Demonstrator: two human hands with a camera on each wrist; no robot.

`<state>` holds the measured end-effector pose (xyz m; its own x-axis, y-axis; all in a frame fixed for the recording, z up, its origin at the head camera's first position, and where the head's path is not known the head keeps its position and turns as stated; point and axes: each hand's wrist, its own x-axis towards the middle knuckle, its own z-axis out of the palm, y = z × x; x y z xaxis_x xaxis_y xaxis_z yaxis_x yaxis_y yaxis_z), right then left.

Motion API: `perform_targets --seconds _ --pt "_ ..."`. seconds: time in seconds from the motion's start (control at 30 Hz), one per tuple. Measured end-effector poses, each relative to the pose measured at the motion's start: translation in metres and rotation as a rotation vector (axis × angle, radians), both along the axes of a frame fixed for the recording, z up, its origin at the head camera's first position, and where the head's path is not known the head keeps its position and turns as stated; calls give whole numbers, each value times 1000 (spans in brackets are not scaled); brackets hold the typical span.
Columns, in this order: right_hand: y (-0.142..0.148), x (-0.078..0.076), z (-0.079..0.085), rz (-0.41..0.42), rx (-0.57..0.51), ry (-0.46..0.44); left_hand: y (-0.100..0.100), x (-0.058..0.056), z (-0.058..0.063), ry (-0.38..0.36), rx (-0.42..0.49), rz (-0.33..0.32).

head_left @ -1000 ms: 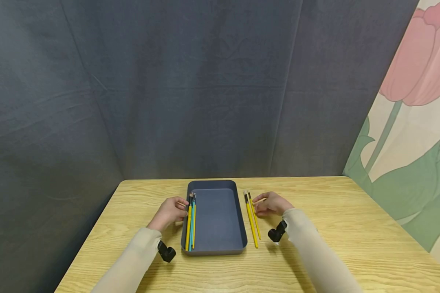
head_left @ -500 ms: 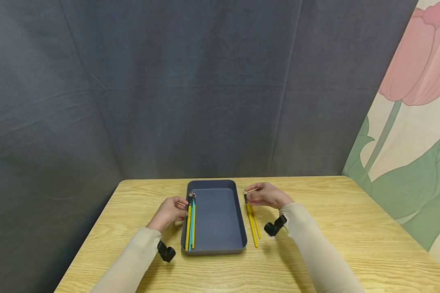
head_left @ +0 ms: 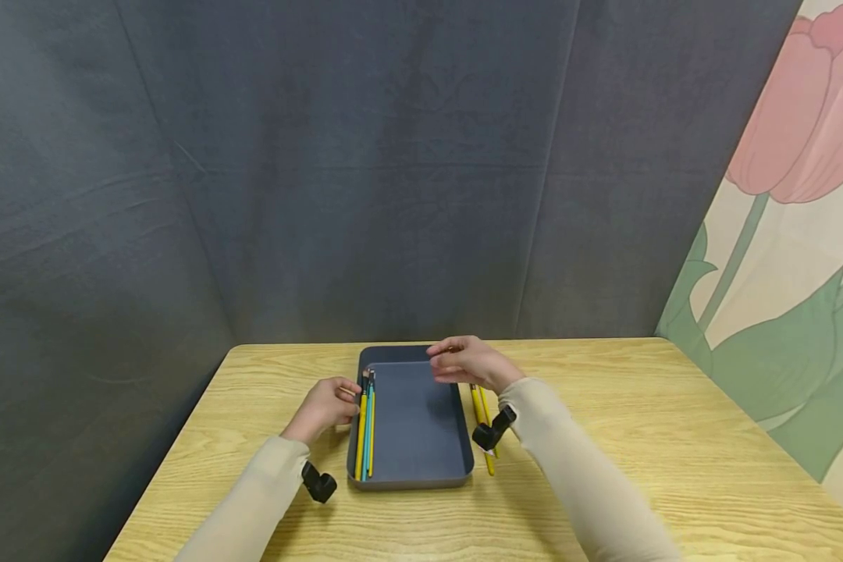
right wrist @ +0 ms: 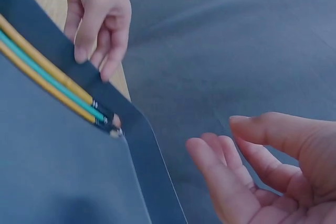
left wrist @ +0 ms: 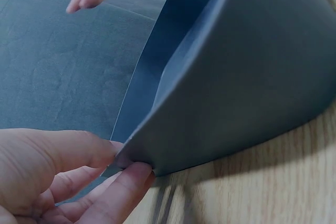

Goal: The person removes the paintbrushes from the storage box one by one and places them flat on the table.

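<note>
A dark grey tray (head_left: 419,437) lies on the table, and my left hand (head_left: 326,407) pinches its left rim between thumb and fingers. Along the tray's left wall several paintbrushes (right wrist: 52,80), yellow and turquoise, lie side by side with bristles at the far end. My right hand (head_left: 472,364) hovers over the tray's far right corner, its fingers loosely bent. Nothing shows between the thumb and fingers of that hand in the right wrist view. Two yellow paintbrushes (head_left: 489,464) lie on the table just right of the tray, their bristle ends hidden behind my right hand and wrist.
The wooden table (head_left: 646,421) extends on both sides of the tray. A dark grey cloth (head_left: 393,172) hangs behind its far edge. On the right stands a panel with a tulip picture (head_left: 780,312). Each sleeve carries a small black camera mount (head_left: 319,482).
My right hand has moved left from beside the loose yellow paintbrushes, over their bristle ends, to above the tray's far right corner. My left hand and the paintbrushes have stayed put.
</note>
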<state>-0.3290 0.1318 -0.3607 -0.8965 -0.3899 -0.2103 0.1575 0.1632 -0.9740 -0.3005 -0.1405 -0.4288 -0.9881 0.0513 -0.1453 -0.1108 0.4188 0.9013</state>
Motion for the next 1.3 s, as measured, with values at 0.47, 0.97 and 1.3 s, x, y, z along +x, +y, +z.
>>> perform_targets --seconds 0.47,0.97,1.3 --pt "-63 -7 -3 0 92 -29 -1 -1 1 -6 -2 1" --pt "-99 -15 -37 -15 183 -97 -3 -2 2 -2 5 -6" --pt "-115 -16 -52 -51 227 -142 -3 -2 1 -8 -1 -10"
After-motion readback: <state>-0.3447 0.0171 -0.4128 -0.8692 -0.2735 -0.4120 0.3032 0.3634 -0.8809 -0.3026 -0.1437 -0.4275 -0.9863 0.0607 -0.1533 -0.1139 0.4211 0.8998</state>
